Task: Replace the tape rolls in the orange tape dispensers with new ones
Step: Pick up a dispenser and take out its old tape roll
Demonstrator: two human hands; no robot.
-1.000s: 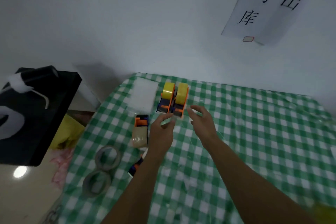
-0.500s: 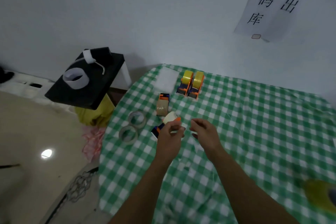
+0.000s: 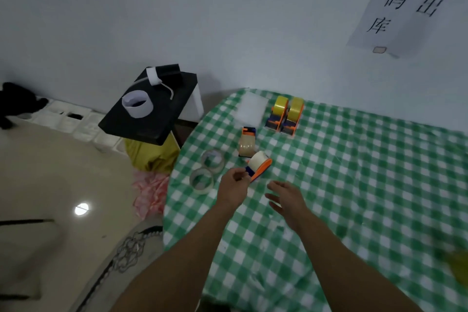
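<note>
The left hand [image 3: 234,185] curls its fingers around the back end of an orange tape dispenser [image 3: 263,168]. The dispenser is tilted over the left part of the table [image 3: 354,185], and I cannot tell if it rests on the cloth. A fat cream tape roll [image 3: 257,159] sits in it.

The right hand [image 3: 287,197] is just right of the dispenser. Its fingers are straight and spread, and it holds nothing.

The left hand hides the dispenser's back end. Just behind the dispenser lies a second dispenser [image 3: 247,144] with a tan roll. Farther behind stand two yellow-roll dispensers [image 3: 287,115], side by side. Left of the held dispenser lie a see-through tape ring [image 3: 219,159] and a second ring [image 3: 202,190]. The table cloth has green and white checks. A yellow blur [image 3: 458,265], far right of the dispenser, is too fuzzy to name.
</note>
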